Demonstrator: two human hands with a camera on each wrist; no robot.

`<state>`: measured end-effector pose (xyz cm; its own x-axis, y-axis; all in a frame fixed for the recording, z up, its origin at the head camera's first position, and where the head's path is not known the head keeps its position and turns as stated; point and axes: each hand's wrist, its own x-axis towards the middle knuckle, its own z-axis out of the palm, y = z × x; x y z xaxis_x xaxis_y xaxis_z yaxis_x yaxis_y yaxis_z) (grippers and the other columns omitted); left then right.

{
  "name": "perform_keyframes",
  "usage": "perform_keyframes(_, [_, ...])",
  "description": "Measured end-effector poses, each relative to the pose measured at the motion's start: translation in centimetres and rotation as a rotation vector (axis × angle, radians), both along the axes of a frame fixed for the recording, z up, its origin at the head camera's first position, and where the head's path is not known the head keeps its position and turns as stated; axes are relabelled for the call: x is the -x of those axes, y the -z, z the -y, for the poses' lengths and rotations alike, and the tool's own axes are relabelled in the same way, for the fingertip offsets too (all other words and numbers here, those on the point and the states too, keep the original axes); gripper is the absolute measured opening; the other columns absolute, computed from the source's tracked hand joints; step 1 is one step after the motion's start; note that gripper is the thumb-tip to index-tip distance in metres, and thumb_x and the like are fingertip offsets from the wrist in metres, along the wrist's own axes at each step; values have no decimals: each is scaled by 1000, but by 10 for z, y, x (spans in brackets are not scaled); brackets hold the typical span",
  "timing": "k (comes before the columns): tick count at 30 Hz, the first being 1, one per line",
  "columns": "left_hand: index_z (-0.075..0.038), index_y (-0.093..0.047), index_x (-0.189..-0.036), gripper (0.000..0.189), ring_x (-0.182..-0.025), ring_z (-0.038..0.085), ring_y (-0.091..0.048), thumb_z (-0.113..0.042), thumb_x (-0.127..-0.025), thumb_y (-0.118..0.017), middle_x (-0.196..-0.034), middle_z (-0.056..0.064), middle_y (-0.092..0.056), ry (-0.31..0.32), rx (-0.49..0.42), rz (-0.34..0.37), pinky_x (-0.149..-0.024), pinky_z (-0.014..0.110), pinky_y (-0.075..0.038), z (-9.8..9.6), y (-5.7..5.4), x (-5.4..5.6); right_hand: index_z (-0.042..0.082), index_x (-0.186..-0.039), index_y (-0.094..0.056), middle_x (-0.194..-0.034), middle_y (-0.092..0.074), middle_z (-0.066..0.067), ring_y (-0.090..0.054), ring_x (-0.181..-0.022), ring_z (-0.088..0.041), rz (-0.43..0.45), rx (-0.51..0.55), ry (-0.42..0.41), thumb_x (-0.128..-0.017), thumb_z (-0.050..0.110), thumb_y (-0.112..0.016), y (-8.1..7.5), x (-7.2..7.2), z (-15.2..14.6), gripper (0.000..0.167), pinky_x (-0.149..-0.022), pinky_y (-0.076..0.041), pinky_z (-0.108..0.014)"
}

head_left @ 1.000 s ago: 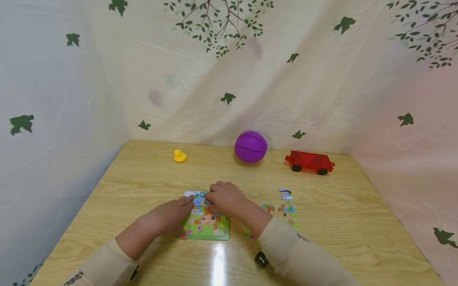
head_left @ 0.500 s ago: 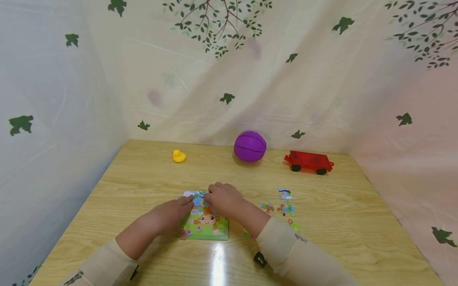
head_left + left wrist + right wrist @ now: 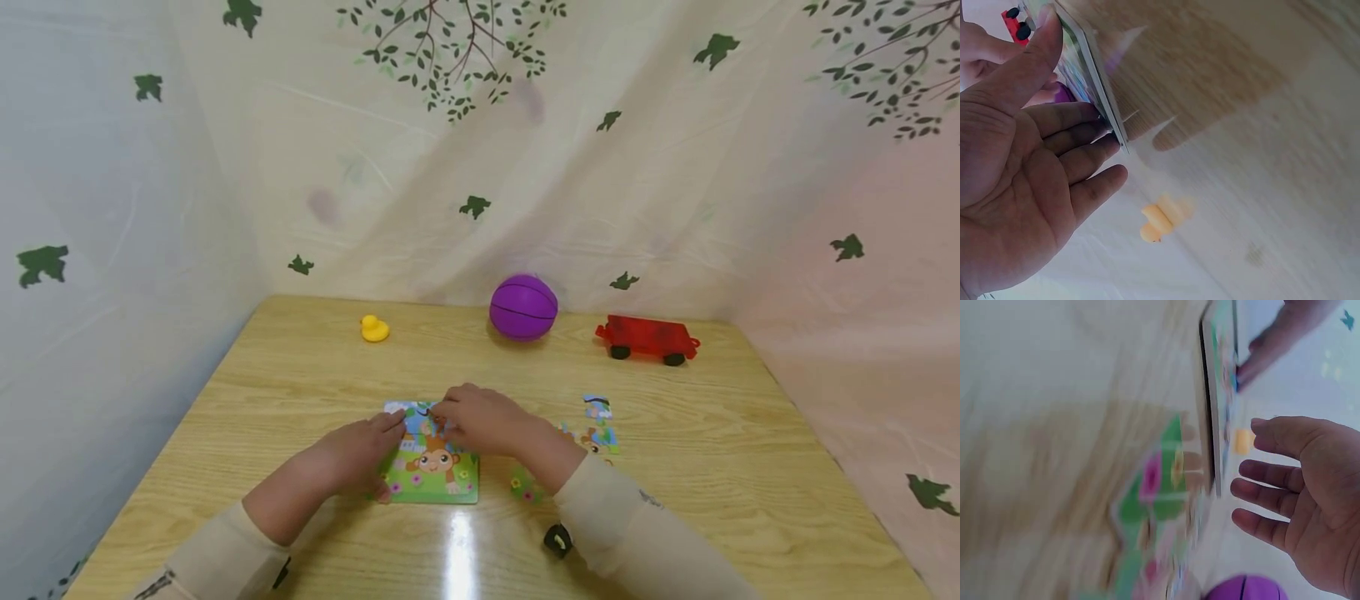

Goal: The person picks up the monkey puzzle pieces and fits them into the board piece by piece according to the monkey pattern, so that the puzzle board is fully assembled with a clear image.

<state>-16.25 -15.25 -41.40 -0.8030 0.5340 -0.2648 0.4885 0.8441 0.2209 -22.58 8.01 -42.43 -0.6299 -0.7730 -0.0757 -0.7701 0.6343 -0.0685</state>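
Fingers (image 3: 1099, 189) on my left hand (image 3: 354, 456) are pretty much straight against the left side of this flat, square, colourful monkey puzzle (image 3: 435, 479) on the pale wood-grain table (image 3: 292, 379), and the ones on my right hand (image 3: 486, 422) are relaxed and loosely bent over its far right corner, can't tell if they're touching. Loose printed pieces (image 3: 527, 485) sit to the puzzle's right, and beyond it I've got a small yellow toy duck (image 3: 375, 330), a round, black-lined purple ball (image 3: 523, 308) and, further right, a red toy wagon (image 3: 648, 336).
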Motion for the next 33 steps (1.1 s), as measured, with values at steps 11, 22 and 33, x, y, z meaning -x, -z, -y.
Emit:
perform_keyframes(11, [4, -41, -146, 97, -142, 41, -34, -37, -70, -86, -157, 19, -32, -1, 7, 15, -113, 54, -36, -2, -1, -2, 11, -132, -60, -128, -60, -8, -56, -120, -27, 14, 74, 198, -96, 24, -64, -13, 11, -81, 38, -99, -51, -44])
perform_keyframes(22, [2, -41, -146, 97, -142, 40, -34, -37, -70, -86, -157, 18, -32, 5, 14, 10, -113, 54, -36, -2, 1, 2, 5, -130, -60, -125, -60, -13, -60, -113, -31, 1, 69, 345, -93, 23, -68, -18, 17, -154, 42, -94, -53, -46])
perform_keyframes(33, [2, -40, -147, 97, -143, 40, -33, -36, -70, -85, -158, 18, -30, -17, 9, 31, -112, 55, -37, -4, -3, 0, 3, -122, -64, -115, -63, -13, -61, -106, -33, 66, 16, 424, -94, 24, -66, -4, 16, -190, 35, -92, -53, -49])
